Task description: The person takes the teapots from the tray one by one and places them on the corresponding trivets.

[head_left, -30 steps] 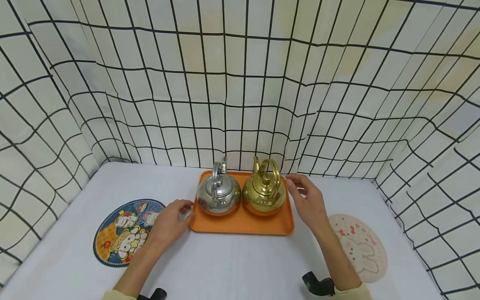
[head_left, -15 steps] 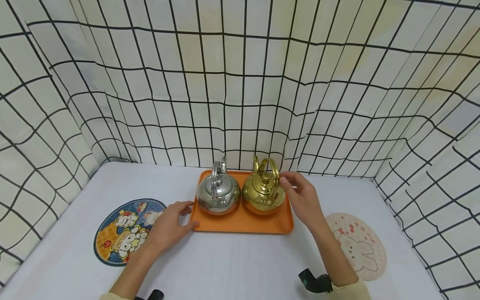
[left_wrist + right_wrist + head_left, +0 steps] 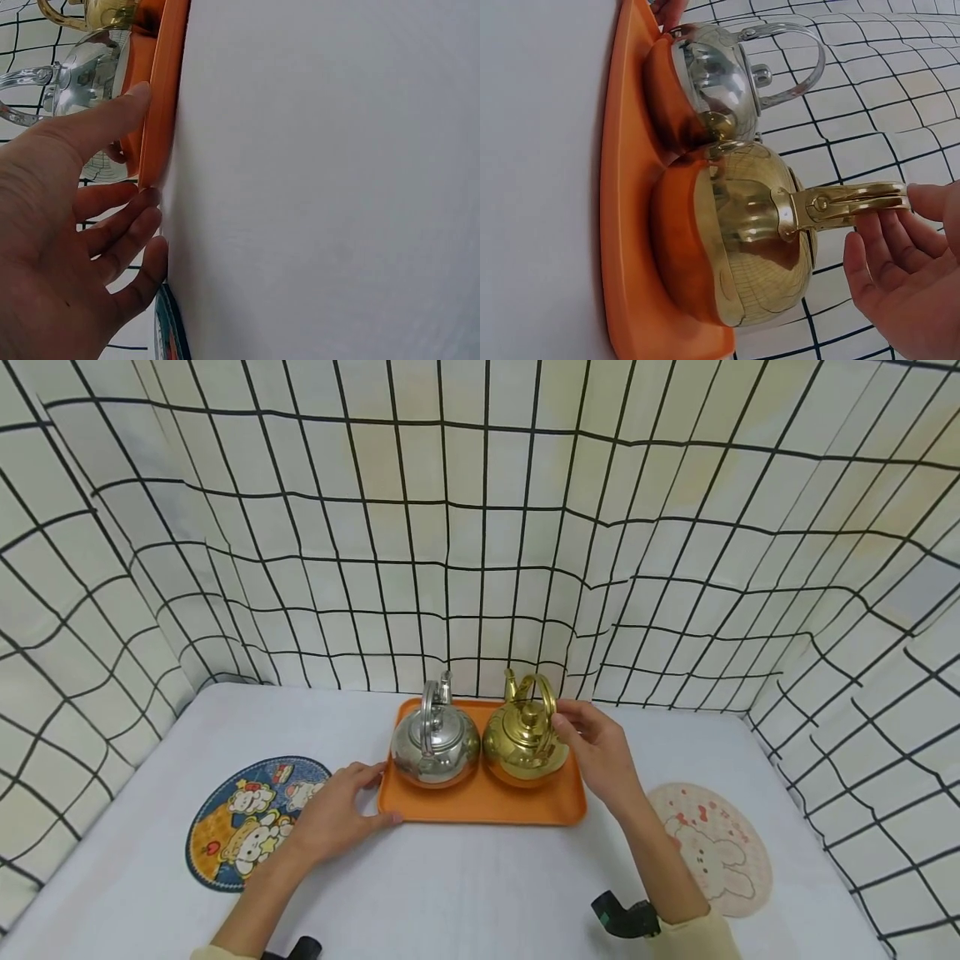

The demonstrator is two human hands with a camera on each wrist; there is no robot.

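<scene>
Reaching right hand [image 3: 600,756] | fingers loose beside gold kettle [image 3: 522,747] handle | grip holding nothing

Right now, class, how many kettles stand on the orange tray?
2. The silver kettle stands on the left of the orange tray; the gold kettle stands on the right, beside it. None seems hidden.

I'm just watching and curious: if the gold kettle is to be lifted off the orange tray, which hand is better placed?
The right hand, probably. Its fingers are already at the gold kettle's raised handle, while the left hand rests against the orange tray's near-left corner, beside the silver kettle.
</scene>
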